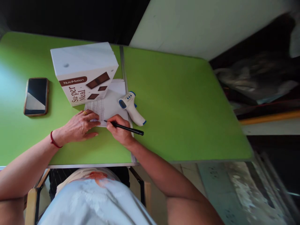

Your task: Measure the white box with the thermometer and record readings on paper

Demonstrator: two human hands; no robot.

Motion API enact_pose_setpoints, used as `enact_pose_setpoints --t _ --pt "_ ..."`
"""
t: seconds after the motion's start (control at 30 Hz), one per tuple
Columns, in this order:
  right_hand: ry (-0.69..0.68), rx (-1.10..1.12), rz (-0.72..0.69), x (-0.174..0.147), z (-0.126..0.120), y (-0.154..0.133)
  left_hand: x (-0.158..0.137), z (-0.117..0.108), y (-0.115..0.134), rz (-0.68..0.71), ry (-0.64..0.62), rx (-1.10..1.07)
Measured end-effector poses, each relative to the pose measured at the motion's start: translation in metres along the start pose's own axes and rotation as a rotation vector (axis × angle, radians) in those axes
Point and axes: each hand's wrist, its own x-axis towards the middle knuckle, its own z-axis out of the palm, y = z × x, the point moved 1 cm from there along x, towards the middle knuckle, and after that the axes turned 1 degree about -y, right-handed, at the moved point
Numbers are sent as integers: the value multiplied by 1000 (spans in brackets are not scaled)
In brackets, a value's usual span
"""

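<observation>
My right hand (120, 129) grips a black pen (127, 127), its tip on or just above the white paper (114, 104). Rows of small handwriting cover the paper's left part. My left hand (81, 125) lies flat with fingers stretched over the paper's lower left corner; it holds nothing. Behind the hands stands a white "NutriMotion Super Meal" box (85, 73), which hides part of the paper. Just right of the writing, a white and blue infrared thermometer (131, 107) lies across the paper's right edge.
A smartphone (36, 97) lies on the green table (182, 109) at the left. A grey seam (124, 68) runs across the tabletop. Dark shelving with bundled items (255, 78) stands beyond the right edge. Chair arms (147, 197) flank my body.
</observation>
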Motion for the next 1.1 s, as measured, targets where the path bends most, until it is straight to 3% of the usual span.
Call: enact_pose_setpoints --t 0.5,0.83,1.1 --pt "73 -4 -47 -1 2 -1 1 1 0 -16 -24 -5" --pt "15 -29 -15 -1 1 1 -1 -1 -1 -21 -18 -30" --pt "119 -110 -180 0 0 7 0 -1 -5 -19 10 -53"
